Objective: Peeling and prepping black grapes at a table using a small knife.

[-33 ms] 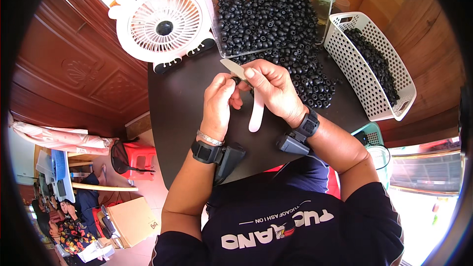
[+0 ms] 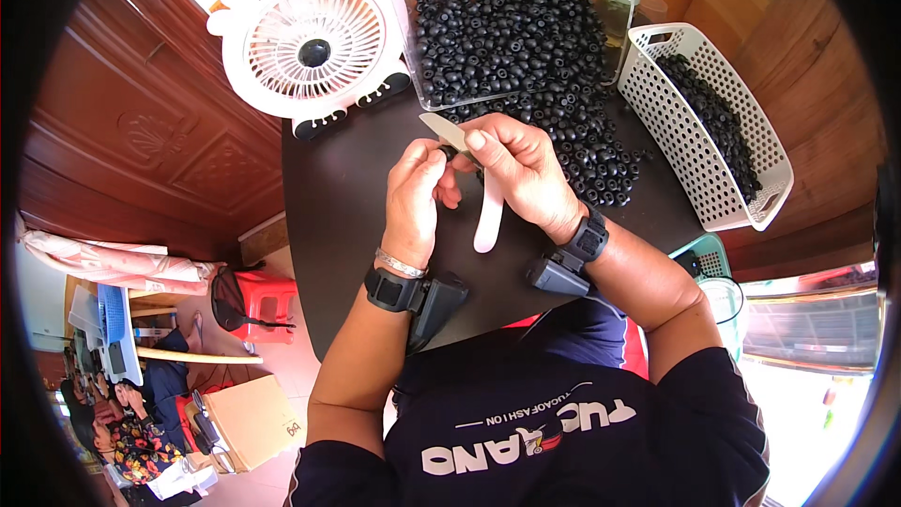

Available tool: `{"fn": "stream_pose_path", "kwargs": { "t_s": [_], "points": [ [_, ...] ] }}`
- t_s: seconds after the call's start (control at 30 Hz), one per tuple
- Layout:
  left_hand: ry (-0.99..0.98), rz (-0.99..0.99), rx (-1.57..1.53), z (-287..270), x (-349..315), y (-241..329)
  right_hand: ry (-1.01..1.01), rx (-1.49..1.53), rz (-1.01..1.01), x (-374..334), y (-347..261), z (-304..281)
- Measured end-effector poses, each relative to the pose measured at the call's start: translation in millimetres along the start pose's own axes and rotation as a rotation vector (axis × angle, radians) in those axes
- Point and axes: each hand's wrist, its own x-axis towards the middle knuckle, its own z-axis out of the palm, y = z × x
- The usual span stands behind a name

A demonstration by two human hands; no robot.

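Observation:
My right hand (image 2: 526, 169) is closed around a small knife (image 2: 489, 216). The knife's pale handle slants down below my fingers and its blade points up and to the left. Close against it, my left hand (image 2: 413, 192) pinches a small round black part (image 2: 449, 152) between thumb and fingers. The blade lies right beside this part; whether it touches cannot be seen. Just beyond both hands, a loose pile of similar hollow black parts (image 2: 601, 160) spreads over the dark table (image 2: 347, 197).
Behind the pile stands a clear plastic bin (image 2: 621, 61) full of black parts. A white perforated basket (image 2: 671, 145) at the right holds more dark pieces. At the far left is a white fan (image 2: 314, 94). A red stool (image 2: 267, 305) and another person (image 2: 141, 432) are off to the left.

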Motion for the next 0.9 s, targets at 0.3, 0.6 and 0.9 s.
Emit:
{"fn": "stream_pose_path", "kwargs": {
  "t_s": [0.3,0.6,0.9],
  "points": [
    [0.003,0.005,-0.591,-5,-2,-5,-0.155,-0.559,-0.387,2,2,-2],
    [-0.103,-0.067,-0.753,-6,-3,2,-0.135,0.12,-0.1,-3,7,3],
    [-0.248,-0.04,-0.567,2,-5,5,-0.067,0.313,0.216,0,1,2]
  ]
}}
